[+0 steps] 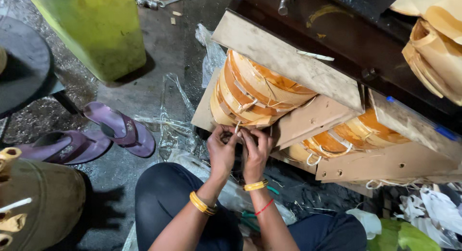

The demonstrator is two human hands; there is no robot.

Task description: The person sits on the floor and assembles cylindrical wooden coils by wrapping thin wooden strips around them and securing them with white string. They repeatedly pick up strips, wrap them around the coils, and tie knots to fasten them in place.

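My left hand (222,152) and my right hand (255,152) meet at the lower edge of an orange paper-wrapped coil (255,90). Both pinch a thin white tie strip (237,127) that hangs from the coil's bottom. The coil sits between brown pressboard sheets (288,54). A second orange coil (346,135) lies to the right, partly hidden by more pressboard (394,162). Yellow bangles ring both wrists, and a red thread is on the right one.
A pair of purple sandals (96,133) lies on the dark floor at left. A green container (96,30) stands at the upper left, a brown drum (38,203) at the lower left. Crumpled clear plastic (175,116) lies beside the coil. Paper-wrapped parts (433,49) at the upper right.
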